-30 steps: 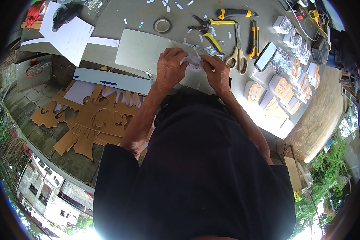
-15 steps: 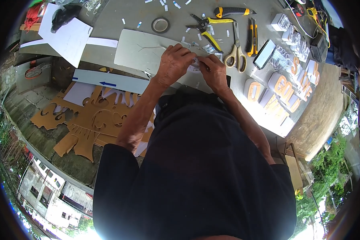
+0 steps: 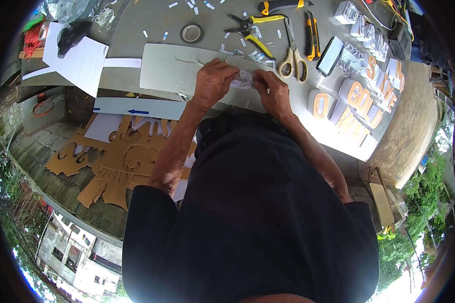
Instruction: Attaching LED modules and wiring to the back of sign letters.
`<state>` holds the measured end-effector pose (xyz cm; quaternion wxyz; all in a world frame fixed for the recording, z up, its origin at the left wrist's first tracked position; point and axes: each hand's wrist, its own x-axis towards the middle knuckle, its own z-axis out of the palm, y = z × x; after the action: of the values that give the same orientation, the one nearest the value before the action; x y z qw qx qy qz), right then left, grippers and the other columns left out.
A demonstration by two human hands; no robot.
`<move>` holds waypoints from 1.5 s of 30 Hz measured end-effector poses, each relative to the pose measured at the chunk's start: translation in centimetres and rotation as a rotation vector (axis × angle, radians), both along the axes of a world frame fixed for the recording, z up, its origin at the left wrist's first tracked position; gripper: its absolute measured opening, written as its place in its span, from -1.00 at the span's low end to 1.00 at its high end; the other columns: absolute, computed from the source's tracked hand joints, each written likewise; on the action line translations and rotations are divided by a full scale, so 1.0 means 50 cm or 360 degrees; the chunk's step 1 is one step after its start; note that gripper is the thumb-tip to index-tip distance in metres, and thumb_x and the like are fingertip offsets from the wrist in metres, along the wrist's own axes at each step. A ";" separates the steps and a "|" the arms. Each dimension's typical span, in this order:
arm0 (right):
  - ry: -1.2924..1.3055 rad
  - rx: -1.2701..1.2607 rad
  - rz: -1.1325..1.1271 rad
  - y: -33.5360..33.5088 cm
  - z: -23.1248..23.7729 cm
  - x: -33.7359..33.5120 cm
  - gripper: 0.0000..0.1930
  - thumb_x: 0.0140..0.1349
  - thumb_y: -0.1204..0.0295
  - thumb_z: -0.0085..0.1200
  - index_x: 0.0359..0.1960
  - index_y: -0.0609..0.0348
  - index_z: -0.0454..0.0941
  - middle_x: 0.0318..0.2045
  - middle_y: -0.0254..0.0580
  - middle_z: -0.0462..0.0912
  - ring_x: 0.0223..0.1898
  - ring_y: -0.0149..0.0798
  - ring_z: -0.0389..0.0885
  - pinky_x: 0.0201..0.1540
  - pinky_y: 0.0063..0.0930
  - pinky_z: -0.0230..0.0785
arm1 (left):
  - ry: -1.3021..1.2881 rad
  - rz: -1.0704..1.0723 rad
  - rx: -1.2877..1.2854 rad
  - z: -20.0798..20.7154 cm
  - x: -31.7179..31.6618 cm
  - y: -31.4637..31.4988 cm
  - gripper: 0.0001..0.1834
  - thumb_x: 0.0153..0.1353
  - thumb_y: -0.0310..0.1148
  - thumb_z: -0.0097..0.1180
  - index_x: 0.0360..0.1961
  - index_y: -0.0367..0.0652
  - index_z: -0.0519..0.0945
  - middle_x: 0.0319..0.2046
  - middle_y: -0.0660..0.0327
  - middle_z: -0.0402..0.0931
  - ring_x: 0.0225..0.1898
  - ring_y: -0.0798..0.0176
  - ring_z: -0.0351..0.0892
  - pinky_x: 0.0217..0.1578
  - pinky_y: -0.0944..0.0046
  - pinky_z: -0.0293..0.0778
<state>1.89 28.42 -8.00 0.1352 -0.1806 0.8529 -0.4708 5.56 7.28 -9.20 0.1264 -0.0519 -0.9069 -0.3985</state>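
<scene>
A small white oval piece (image 3: 242, 80), shaped like a hollow letter, lies between my two hands just above the pale board. My left hand (image 3: 211, 83) pinches its left side with closed fingers; a thin wire (image 3: 187, 61) sticks out to the left of that hand. My right hand (image 3: 273, 93) has thumb and forefinger brought together at the right rim of the same piece. Fine details inside the oval are too small to make out. Under the hands is a pale rectangular board (image 3: 159, 65).
Beyond my hands lie yellow-handled wire strippers (image 3: 250, 36), scissors (image 3: 292, 63), utility knives (image 3: 312, 40), black tape (image 3: 191, 33) and small strips. A phone (image 3: 330, 55), white wire and letter shapes (image 3: 318, 104) sit right. Brown cut-out panels (image 3: 121, 156) lie below left.
My hands have moved slightly apart, uncovering more of the white oval piece between them. The whole view has shifted a little.
</scene>
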 end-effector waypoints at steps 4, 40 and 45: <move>0.0009 0.0020 0.0053 -0.003 0.005 0.010 -0.74 0.24 0.61 0.20 -0.03 0.24 0.61 -0.25 0.01 0.64 -0.25 0.06 0.72 -0.21 -0.18 0.57 | 0.0002 -0.0108 -0.0047 0.006 -0.007 -0.008 -0.85 0.07 -0.47 0.40 -0.31 -0.07 0.74 -0.48 0.26 0.62 -0.39 0.15 0.58 -0.36 0.17 0.55; 0.0188 0.0111 0.0119 -0.012 0.024 0.000 -0.81 0.25 0.63 0.12 -0.11 0.22 0.62 -0.23 -0.10 0.67 -0.36 -0.17 0.69 -0.27 -0.31 0.53 | 0.0000 -0.0067 -0.0040 -0.002 -0.014 -0.009 -0.89 0.07 -0.35 0.42 -0.35 0.08 0.74 -0.43 0.42 0.64 -0.39 0.26 0.61 -0.40 0.25 0.55; 0.0044 0.0062 0.0046 0.029 0.014 -0.001 -0.80 0.20 0.62 0.11 -0.14 0.19 0.61 -0.28 -0.04 0.65 -0.27 -0.03 0.72 -0.22 -0.13 0.54 | 0.0054 0.0015 -0.0012 -0.002 -0.004 -0.009 -0.88 0.06 -0.38 0.41 -0.35 0.05 0.74 -0.42 0.41 0.65 -0.40 0.25 0.61 -0.40 0.24 0.55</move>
<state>1.84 29.86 -7.31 0.1336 -0.1968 0.8610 -0.4495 5.33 6.84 -9.30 0.1433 -0.0549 -0.9064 -0.3936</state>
